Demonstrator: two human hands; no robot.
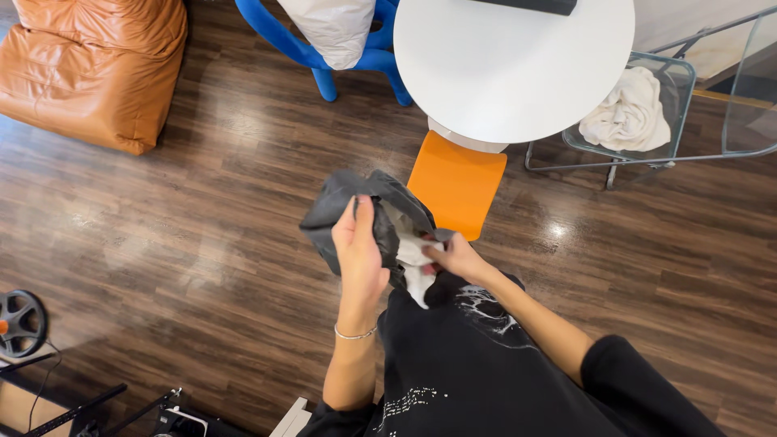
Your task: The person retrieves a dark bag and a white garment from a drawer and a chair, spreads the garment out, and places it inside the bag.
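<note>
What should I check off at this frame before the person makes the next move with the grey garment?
1. Left hand grips the grey garment: ok, fingers wrapped over its bunched top.
2. Right hand on the garment: ok, pinching the white inner part.
3. Garment off the wooden floor: ok, held up in front of the body.
4. Orange seat free to take it: ok, bare.
5. White round table free: not ok at the far edge, a dark item lies there.
6. Garment type: cannot tell, too crumpled.

- Dark grey matt cloth garment [364, 206], soft and crumpled
- Dark-brown wooden plank floor [202, 243], glossy
- Round white table [502, 65], smooth
- Tan leather beanbag [89, 69], slightly shiny
</note>
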